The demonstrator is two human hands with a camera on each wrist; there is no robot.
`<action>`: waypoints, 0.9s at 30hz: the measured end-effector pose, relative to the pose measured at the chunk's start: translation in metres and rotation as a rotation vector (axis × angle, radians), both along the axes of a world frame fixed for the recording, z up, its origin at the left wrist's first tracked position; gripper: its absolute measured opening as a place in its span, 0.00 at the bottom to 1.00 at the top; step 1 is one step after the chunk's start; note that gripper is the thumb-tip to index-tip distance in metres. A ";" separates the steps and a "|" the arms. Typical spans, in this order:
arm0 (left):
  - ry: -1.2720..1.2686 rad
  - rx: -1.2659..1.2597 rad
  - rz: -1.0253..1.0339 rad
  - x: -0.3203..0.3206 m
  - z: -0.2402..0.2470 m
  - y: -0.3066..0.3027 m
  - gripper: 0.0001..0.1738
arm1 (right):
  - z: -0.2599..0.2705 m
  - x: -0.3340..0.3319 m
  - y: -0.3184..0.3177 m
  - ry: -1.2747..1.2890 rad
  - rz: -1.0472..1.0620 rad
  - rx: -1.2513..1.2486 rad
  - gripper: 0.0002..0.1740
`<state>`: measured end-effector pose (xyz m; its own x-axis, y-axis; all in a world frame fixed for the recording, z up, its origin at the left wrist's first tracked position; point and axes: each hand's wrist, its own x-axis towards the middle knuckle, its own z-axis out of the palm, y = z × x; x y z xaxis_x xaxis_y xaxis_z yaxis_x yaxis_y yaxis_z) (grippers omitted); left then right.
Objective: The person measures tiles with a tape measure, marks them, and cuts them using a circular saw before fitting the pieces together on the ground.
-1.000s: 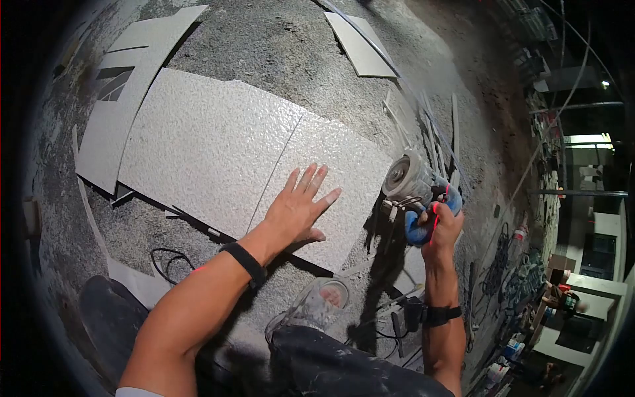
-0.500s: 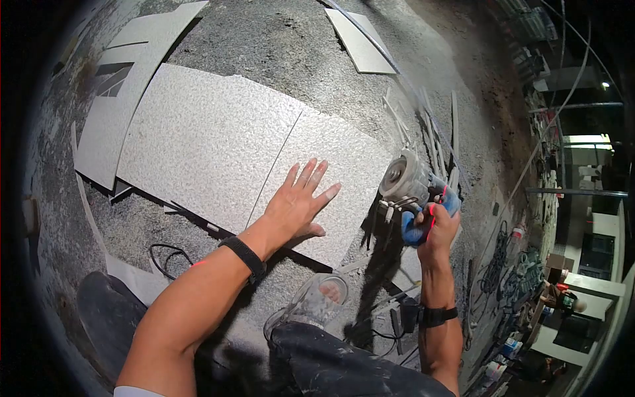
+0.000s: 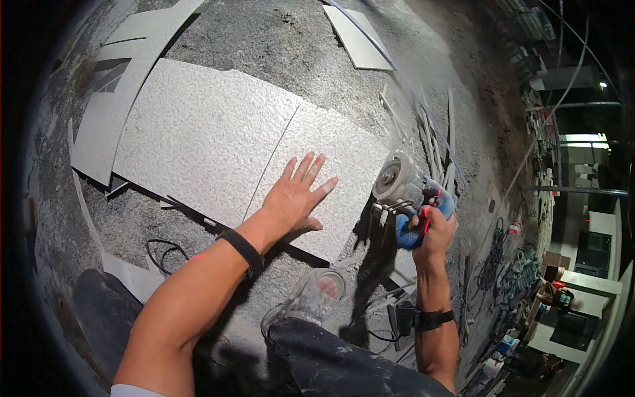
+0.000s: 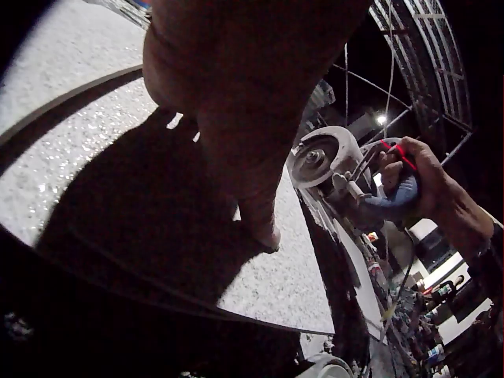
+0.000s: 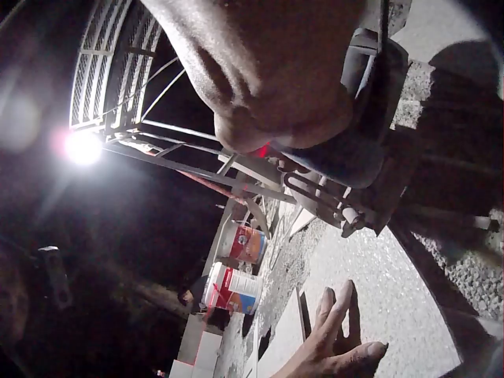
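1. The tile lies flat on the gritty floor, its left edge butted against a larger tile of the same speckled finish.
2. The left hand presses on the tile near its near-right corner, fingers straight and spread, holding nothing; the left wrist view shows a fingertip bearing down on the surface.
3. The cutter, a disc tool with a blue handle, stands at the tile's right edge, its round guard facing the tile.
4. The right hand grips that handle, fingers curled tight round it.
5. Since a second ago the cutter has edged a little nearer the tile's right edge, while the left hand has kept its place. I judge the disc is being lined up on the edge; whether it touches the tile I cannot tell.
6. Further out: a dusty shoe just below the tile's near edge, a black cable on the floor to the left, thin strips beyond the cutter.
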<state>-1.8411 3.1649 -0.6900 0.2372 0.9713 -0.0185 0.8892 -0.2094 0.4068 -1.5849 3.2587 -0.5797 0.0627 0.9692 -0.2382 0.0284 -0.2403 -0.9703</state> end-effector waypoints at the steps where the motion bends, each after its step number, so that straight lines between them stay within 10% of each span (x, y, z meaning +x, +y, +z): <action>1: -0.002 0.000 0.000 0.000 -0.001 0.000 0.58 | 0.000 0.000 -0.001 -0.002 0.000 0.000 0.13; 27: -0.021 0.066 0.012 0.001 -0.005 -0.003 0.58 | -0.012 0.009 -0.017 -0.054 -0.004 0.026 0.12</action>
